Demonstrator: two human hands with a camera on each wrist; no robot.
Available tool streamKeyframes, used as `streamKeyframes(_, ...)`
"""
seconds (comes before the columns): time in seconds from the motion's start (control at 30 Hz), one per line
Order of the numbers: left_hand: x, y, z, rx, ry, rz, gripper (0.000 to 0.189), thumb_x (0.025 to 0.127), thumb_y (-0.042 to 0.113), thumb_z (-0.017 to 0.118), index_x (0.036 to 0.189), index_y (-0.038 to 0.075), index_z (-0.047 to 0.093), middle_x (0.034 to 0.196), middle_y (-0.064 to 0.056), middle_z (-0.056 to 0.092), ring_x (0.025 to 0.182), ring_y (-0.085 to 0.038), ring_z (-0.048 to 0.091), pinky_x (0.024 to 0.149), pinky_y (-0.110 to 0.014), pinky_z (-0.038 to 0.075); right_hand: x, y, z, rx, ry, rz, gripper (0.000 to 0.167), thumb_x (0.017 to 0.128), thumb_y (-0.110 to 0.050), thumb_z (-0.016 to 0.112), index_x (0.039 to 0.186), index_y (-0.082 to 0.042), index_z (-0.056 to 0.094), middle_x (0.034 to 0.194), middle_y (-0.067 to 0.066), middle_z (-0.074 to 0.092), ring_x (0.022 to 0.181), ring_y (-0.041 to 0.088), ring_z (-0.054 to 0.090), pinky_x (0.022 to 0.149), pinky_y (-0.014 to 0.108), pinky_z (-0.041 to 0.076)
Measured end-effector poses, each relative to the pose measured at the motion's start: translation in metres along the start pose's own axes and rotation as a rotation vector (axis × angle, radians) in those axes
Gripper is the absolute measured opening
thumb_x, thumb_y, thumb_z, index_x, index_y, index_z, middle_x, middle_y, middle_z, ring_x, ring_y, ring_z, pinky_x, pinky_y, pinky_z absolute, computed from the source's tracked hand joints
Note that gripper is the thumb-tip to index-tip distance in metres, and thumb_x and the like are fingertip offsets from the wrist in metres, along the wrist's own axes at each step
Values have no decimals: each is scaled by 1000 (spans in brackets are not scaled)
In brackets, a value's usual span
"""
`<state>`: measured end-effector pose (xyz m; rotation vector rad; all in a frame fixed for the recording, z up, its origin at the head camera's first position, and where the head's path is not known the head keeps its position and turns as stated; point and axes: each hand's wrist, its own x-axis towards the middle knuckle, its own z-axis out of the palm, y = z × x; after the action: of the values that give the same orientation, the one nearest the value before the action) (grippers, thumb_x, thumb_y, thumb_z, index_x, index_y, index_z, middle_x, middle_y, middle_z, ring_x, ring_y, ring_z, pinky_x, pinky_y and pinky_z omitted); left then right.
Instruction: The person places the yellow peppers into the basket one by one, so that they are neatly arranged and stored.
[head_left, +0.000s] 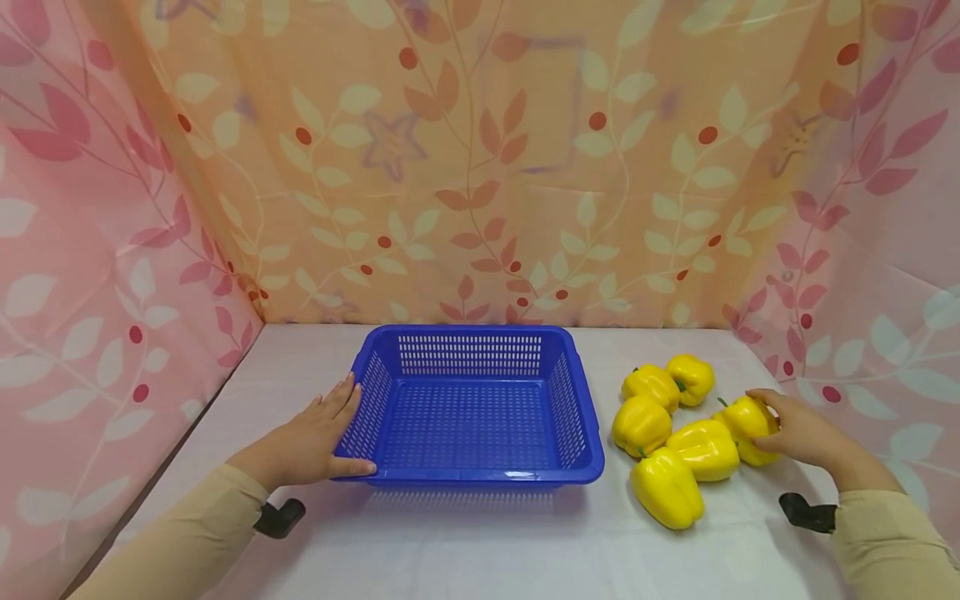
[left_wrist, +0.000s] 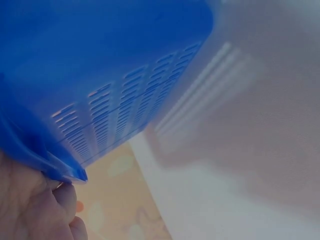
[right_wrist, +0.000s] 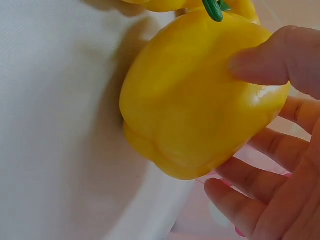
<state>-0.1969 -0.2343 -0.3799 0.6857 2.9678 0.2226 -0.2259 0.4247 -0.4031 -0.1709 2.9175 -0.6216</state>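
A blue plastic basket (head_left: 468, 477) with slotted walls stands on the table, with nothing inside it. My left hand (head_left: 311, 437) rests on its near left corner, fingers fairly straight along the left rim and thumb on the front rim. From below, the left wrist view shows the basket's outer wall (left_wrist: 115, 95) and part of the left hand (left_wrist: 35, 205) against the rim. At the right, my right hand (head_left: 806, 433) holds the rightmost yellow bell pepper (head_left: 742, 421). Up close, its thumb lies on that bell pepper (right_wrist: 190, 100), with the fingers around the far side.
Several more yellow bell peppers lie clustered between the basket and my right hand, the nearest bell pepper (head_left: 667, 489) toward the front. A white cloth covers the table (head_left: 465, 550). Floral curtains (head_left: 465, 208) enclose the back and both sides.
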Motion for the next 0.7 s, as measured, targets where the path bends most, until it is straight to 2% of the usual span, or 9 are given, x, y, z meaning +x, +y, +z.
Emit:
streamKeyframes(0.3, 0, 0, 0, 0, 9, 6, 117, 68, 76, 52, 143, -6, 14, 151, -23, 4, 137, -40, 8, 107, -57, 14, 1, -2, -1, -29, -6, 1, 80, 70, -28, 76, 131, 3, 35, 122, 35, 43, 100, 48, 45, 79, 67, 38)
streamKeyframes(0.5, -1, 0, 0, -14, 9, 9, 115, 70, 72, 56, 143, -6, 14, 150, -24, 4, 137, -40, 7, 107, -57, 14, 1, -8, 0, -52, -26, 9, 84, 68, -35, 77, 136, -3, 37, 126, 34, 42, 105, 51, 42, 78, 66, 39)
streamKeyframes(0.7, 0, -1, 2, -16, 8, 9, 116, 69, 73, 54, 143, -6, 13, 151, -23, 3, 137, -39, 7, 107, -57, 14, -2, -11, 3, -35, -24, 14, 87, 68, -39, 77, 136, -2, 37, 128, 34, 40, 108, 52, 39, 79, 67, 38)
